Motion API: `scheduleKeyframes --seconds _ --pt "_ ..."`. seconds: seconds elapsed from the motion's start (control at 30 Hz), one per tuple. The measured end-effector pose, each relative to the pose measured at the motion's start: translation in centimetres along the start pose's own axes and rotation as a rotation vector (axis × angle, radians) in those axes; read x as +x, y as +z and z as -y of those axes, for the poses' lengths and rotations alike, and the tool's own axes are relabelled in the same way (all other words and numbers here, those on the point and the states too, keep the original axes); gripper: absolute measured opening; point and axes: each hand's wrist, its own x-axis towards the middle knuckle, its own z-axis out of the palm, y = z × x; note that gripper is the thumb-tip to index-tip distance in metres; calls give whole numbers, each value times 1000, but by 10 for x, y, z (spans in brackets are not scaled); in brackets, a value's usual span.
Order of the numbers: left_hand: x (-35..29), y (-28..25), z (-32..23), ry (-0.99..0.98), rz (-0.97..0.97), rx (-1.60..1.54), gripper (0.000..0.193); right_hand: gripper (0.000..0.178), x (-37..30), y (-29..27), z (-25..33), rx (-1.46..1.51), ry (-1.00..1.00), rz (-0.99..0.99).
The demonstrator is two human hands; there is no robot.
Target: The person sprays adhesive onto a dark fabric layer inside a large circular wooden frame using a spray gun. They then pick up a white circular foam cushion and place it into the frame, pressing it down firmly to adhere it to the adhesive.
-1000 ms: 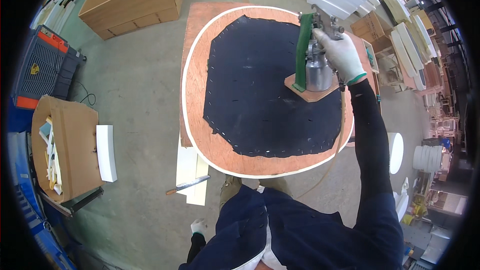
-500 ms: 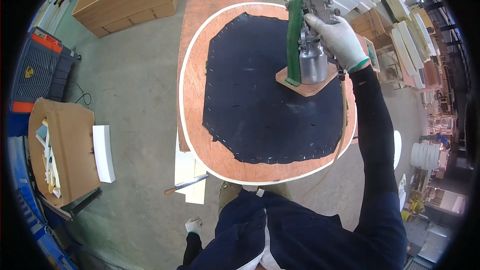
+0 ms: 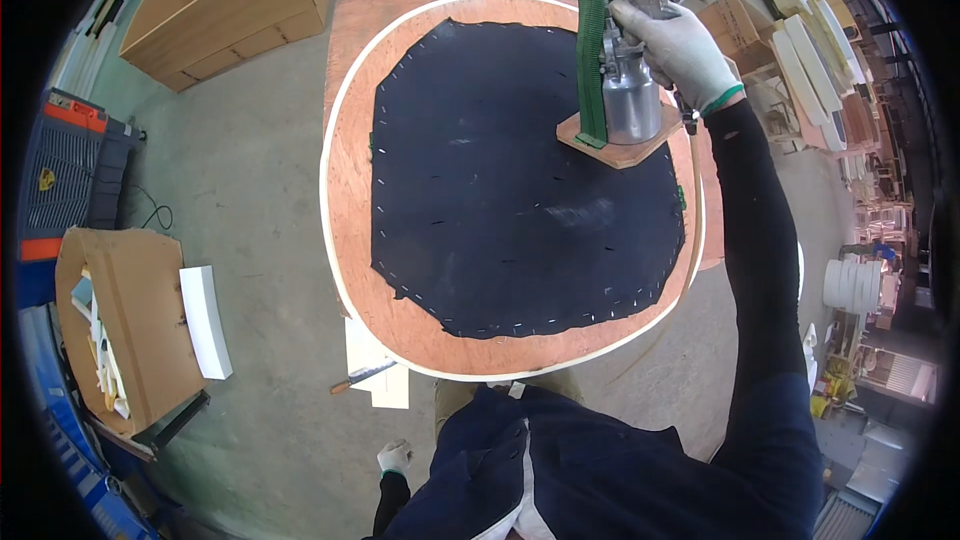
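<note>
My right hand (image 3: 690,55), in a white glove with a green cuff, grips a metal spray gun (image 3: 632,90) with a silver cup. A green webbing strap (image 3: 591,60) runs down its side to a small angular wooden base (image 3: 625,153). This lies above the upper right of a black fabric sheet (image 3: 520,240), which has staples along its border. Under the fabric is a rounded wooden panel (image 3: 350,180) with a white edge. My left hand (image 3: 396,456), also gloved, hangs low beside my body, away from the panel. Its fingers are curled, with nothing visible in them.
A plywood sheet (image 3: 345,15) lies beneath the panel. A knife (image 3: 362,377) rests on pale boards near its lower left edge. To the left stand cardboard boxes (image 3: 150,330), a white block (image 3: 205,322) and a dark machine (image 3: 75,175). A hose (image 3: 697,230) trails from the gun.
The view has shifted, so the panel appears farther left. My right hand still holds the spray gun, now slightly higher in view. The left hand stays low with curled fingers.
</note>
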Motion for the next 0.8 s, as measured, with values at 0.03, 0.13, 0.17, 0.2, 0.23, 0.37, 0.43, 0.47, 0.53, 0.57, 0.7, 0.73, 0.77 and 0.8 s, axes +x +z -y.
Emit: scheduleKeyframes --seconds 0.03,0.13,0.17,0.2,0.23,0.37,0.43,0.47,0.53,0.57,0.7,0.73,0.77,0.8 --pt "-2 1 -1 7 3 13 18 35 0 -2 -1 -15 -2 -16" --pt "-4 3 1 5 -14 51 14 36 2 -10 -10 -58 -4 -58" --pt "-2 3 4 -10 -36 63 12 36 8 -15 -18 -70 -3 -69" --pt "0 2 7 -25 -59 75 11 36 11 -19 -25 -82 0 -79" --pt "-3 5 3 -27 -71 78 11 37 9 -21 -24 -59 -17 -86" --pt "-15 18 -1 -6 -66 45 9 40 7 -32 -27 -44 -46 -99" --pt "-20 24 -4 7 -54 53 9 39 9 -40 -33 -51 -30 -98" --pt "-23 26 -7 8 -58 79 9 39 10 -44 -36 -45 -17 -98" --pt "-28 30 -12 18 -57 134 9 39 10 -50 -41 -40 -7 -103" --pt "-31 32 -15 27 -53 163 10 39 9 -52 -43 -43 -9 -106" --pt "-37 37 -21 70 -61 287 16 39 13 -66 -52 -97 -3 -110" --pt "-35 38 -21 63 -68 304 18 39 13 -71 -57 -91 4 -118" --pt "-30 36 -17 57 -82 316 21 39 16 -75 -63 -78 6 -122" --pt "-25 34 -14 51 -96 328 24 39 17 -78 -68 -65 9 -125"
